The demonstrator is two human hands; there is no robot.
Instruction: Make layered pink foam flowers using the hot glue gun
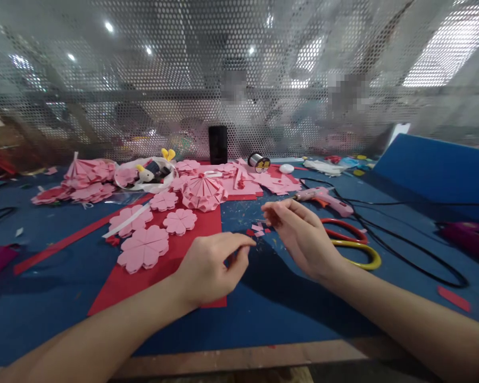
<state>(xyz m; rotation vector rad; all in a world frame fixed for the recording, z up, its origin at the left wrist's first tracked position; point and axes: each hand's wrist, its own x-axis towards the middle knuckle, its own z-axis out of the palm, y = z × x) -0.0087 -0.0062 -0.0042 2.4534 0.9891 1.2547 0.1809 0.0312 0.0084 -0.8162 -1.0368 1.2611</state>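
My left hand (213, 268) hovers over the edge of a red paper sheet (159, 276), thumb and forefinger pinched together; anything between them is too small to make out. My right hand (299, 231) is just to its right, fingers curled and pinched above small pink and red paper scraps (258, 229) on the blue table (271, 303). Pink folded paper flowers (143, 247) lie on the red sheet to the left of my hands. Red and yellow handled scissors (355, 242) lie right behind my right hand.
A pink glue gun (323, 198) with a black cord (403, 244) lies behind the scissors. Folded pink paper umbrellas (203, 192) and more pink pieces crowd the back, with a black cylinder (217, 144), a wire spool (258, 162) and a perforated metal screen (239, 69) behind.
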